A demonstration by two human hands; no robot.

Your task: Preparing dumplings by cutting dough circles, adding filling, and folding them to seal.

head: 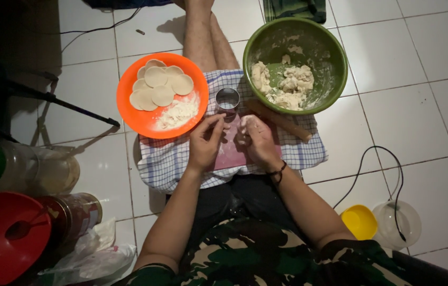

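Seated worker at a pink rectangular board (230, 153) laid on a blue-and-white checked cloth (167, 161) over the lap. The right hand (260, 139) has its fingers curled shut around a small pale lump of dough (247, 123); the left hand (206, 140) rests just beside it, fingertips drawn together at the lump's near edge. A round metal ring cutter (227, 99) stands upright at the board's far end, between the orange round plate (161, 95), which carries cut dough discs (160, 85) and a heap of flour (179, 112), and the green plastic bowl (295, 64) of torn dough. A wooden rolling pin (281, 122) lies slanted under the bowl's rim. Likely hazards: the board sits on soft cloth and may rock under pressure; the pin could roll off; the stacked discs, overlapping, may stick together; a wrist could tip the cutter.
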